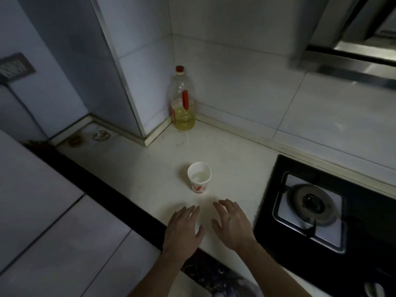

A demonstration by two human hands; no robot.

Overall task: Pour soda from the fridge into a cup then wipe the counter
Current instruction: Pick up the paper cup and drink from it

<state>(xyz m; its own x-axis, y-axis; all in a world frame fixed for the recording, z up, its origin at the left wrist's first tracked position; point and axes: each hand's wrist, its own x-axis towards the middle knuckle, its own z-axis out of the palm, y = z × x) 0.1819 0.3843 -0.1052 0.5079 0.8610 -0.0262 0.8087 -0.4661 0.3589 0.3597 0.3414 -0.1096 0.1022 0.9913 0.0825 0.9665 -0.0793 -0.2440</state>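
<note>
Both our hands hover palm-down over the counter [132, 168], left hand [184, 227] and right hand [232, 224], fingers spread, holding nothing. Just beyond them the cup [199, 177] stands upright, mouth upward, apart from our fingertips.

No words, brand names or numbers can be read anywhere. The paper cup [199, 177] carries a red mark low on its white side, too blurred to make out as letters. The oil bottle [182, 99] has a yellow and red label, its print too small to read.
</note>
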